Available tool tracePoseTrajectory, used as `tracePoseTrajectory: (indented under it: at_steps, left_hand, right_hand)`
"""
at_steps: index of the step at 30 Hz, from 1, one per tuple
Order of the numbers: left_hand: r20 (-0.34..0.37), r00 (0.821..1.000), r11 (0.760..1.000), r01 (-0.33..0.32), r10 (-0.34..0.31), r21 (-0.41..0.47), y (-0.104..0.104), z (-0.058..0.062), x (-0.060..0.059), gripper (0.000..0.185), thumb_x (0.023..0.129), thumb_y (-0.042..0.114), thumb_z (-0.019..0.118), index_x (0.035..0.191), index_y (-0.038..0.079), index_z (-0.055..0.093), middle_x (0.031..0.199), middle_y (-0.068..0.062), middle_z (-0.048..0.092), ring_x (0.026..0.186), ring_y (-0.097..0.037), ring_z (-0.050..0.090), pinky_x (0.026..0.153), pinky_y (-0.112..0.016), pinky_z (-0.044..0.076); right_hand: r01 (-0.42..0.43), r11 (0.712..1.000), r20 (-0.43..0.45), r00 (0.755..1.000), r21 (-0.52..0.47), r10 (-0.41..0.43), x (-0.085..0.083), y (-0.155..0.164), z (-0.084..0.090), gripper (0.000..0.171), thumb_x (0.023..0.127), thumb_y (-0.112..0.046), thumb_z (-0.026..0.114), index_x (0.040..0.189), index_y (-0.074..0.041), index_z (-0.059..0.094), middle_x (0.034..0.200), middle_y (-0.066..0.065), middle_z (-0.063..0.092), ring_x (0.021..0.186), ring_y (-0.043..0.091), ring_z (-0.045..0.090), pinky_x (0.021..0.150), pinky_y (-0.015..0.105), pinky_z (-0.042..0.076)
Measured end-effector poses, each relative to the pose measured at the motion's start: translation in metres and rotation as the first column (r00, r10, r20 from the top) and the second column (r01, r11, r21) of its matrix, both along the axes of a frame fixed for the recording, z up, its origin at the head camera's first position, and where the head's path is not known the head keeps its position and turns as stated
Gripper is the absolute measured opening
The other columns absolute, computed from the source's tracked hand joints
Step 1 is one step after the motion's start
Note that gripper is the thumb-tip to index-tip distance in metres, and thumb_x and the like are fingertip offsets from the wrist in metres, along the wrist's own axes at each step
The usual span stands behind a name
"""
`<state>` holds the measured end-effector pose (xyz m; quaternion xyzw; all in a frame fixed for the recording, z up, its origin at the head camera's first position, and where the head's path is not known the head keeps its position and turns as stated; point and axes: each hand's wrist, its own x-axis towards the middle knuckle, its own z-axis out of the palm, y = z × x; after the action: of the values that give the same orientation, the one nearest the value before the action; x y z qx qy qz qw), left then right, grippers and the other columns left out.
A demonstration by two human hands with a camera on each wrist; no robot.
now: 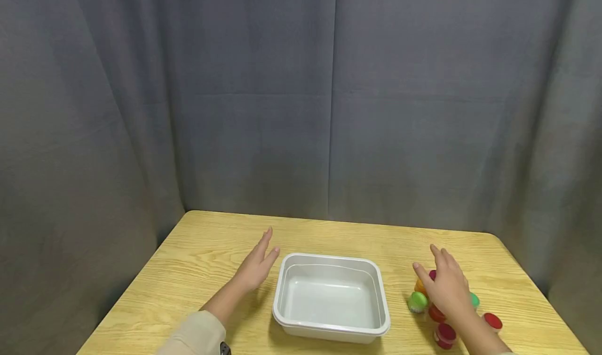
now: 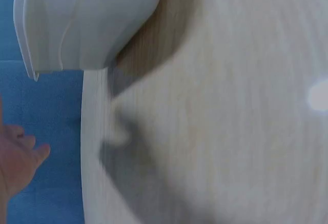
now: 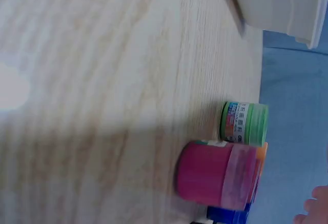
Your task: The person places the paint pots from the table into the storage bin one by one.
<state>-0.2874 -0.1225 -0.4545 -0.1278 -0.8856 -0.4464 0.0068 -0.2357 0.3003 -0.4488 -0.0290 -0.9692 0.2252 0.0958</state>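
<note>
My left hand [image 1: 254,268] hovers over the table, just left of a white plastic tub [image 1: 331,297], fingers extended and holding nothing. In the left wrist view the hand [image 2: 20,160] hangs apart from the tub's wall [image 2: 97,24]. On the right, my right hand [image 1: 449,287] is held above a group of small lidded jars, fingers stretched forward and gripping none. Around it show a green jar [image 1: 417,302], an orange jar [image 1: 420,286], a dark red jar [image 1: 444,336], a red jar [image 1: 492,322] and a teal lid [image 1: 474,300]. My hand partly hides the group.
The tub stands near the front middle of the wooden table [image 1: 207,250], its inside bare. A magenta jar [image 3: 205,175] and a blue jar [image 3: 228,215] stand close together in the right wrist view. Grey curtains [image 1: 254,109] hang behind the table and at both sides.
</note>
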Motion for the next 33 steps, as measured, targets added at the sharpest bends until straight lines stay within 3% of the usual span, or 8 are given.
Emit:
tracePoseTrajectory:
  at_steps: [7,14,19,27,33]
  left_hand:
    - [0.072,0.995,0.982,0.058,-0.072,0.18,0.01,-0.01,0.022,0.066,0.105,0.045,0.036,0.159,0.02,0.008,0.165,-0.014,0.015,0.149,-0.043,0.018,0.117,-0.064,0.024]
    - [0.112,0.991,0.959,0.042,-0.076,0.279,0.017,-0.016,0.04,0.063,0.106,0.034,0.039,0.159,0.018,0.009,0.164,-0.016,0.015,0.149,-0.044,0.018,0.115,-0.064,0.026]
    - [0.127,0.988,0.945,0.037,-0.083,0.325,0.02,-0.022,0.047,0.064,0.105,0.032,0.04,0.159,0.014,0.009,0.163,-0.021,0.014,0.146,-0.049,0.021,0.113,-0.063,0.029]
    - [0.158,0.985,0.927,0.006,-0.07,0.375,0.025,-0.027,0.055,0.063,0.105,0.027,0.04,0.158,0.008,0.011,0.164,-0.016,0.013,0.15,-0.04,0.014,0.12,-0.055,0.015]
    - [0.171,0.979,0.887,0.024,-0.115,0.46,0.026,-0.03,0.06,0.064,0.104,0.021,0.04,0.157,0.004,0.009,0.164,-0.019,0.006,0.151,-0.04,0.007,0.121,-0.055,0.01]
  right_hand:
    - [-0.006,0.997,-0.038,0.999,-0.08,0.003,0.019,0.023,-0.003,0.077,0.1,-0.046,0.048,0.147,0.011,0.027,0.146,0.041,0.03,0.13,0.061,0.03,0.103,0.075,0.03]
    - [0.052,0.984,0.088,0.995,-0.172,-0.037,0.032,0.046,-0.004,0.082,0.101,-0.052,0.041,0.151,0.009,0.02,0.149,0.042,0.023,0.13,0.062,0.026,0.101,0.076,0.03]
    - [0.104,0.969,0.121,0.99,-0.223,-0.078,0.042,0.061,-0.005,0.083,0.1,-0.054,0.042,0.152,0.007,0.019,0.15,0.041,0.021,0.131,0.063,0.025,0.099,0.077,0.03]
    - [0.209,0.945,0.203,0.966,-0.252,-0.159,0.054,0.084,-0.013,0.086,0.099,-0.057,0.042,0.152,0.006,0.02,0.15,0.041,0.02,0.133,0.061,0.025,0.102,0.075,0.029]
    - [0.293,0.92,0.276,0.936,-0.259,-0.22,0.057,0.099,-0.025,0.089,0.097,-0.061,0.041,0.152,0.006,0.02,0.151,0.041,0.019,0.135,0.06,0.022,0.107,0.073,0.026]
